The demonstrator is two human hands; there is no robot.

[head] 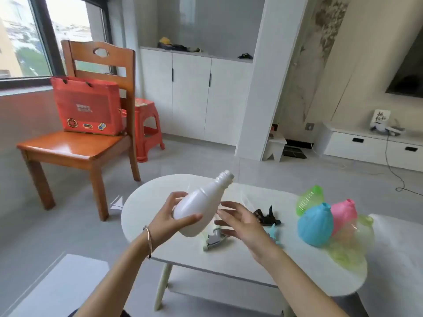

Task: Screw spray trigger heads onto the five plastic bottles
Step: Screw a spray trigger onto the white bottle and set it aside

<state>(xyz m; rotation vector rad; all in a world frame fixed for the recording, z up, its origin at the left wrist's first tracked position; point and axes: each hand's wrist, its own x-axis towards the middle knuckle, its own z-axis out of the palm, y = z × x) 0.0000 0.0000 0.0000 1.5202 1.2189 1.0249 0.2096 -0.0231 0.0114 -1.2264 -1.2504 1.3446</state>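
My left hand (170,216) grips a white plastic bottle (201,204) by its lower body, holding it tilted above the white table (146,202) with its open threaded neck pointing up and to the right. My right hand (238,221) hovers just right of the bottle with fingers spread, holding nothing. Below the hands lie a grey and pale green trigger head (214,240), a black trigger head (266,216) and a light blue trigger head (274,235), partly hidden by my right hand. At the right stand a blue bottle (314,225), a pink bottle (343,216), a green bottle (309,200) and a pale yellow-green bottle (352,245).
A wooden chair (75,145) bearing an orange-red box (88,106) stands left beyond the table, with a red plastic stool (146,126) behind it. White cabinets (194,97) line the far wall. A low white TV unit (370,147) sits at the right, a cable trailing on the floor.
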